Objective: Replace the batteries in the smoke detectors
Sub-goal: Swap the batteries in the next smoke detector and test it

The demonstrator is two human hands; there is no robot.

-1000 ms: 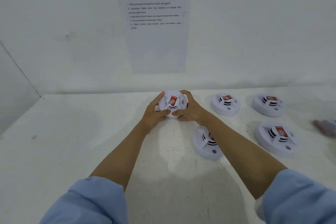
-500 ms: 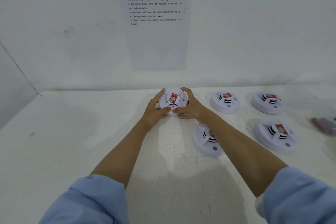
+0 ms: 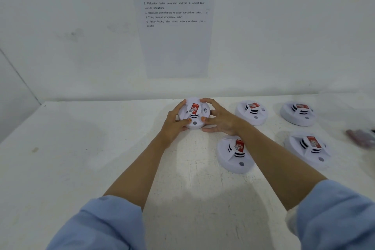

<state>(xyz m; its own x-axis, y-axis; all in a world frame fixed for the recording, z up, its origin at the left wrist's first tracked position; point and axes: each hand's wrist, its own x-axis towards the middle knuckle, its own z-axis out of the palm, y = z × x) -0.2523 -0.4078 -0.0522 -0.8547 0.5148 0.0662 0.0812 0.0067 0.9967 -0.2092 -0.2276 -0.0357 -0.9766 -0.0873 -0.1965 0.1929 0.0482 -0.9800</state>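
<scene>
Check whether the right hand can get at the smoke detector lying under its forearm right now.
Likely yes, once freed: the right hand grips the held detector with the left hand, but the detector under its forearm lies close, nothing covering it.

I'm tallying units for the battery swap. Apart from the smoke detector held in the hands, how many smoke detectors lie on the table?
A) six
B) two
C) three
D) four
D: the left hand and right hand grip the held detector, and four more lie on the table: the far middle detector, far right detector, near middle detector and near right detector.
</scene>
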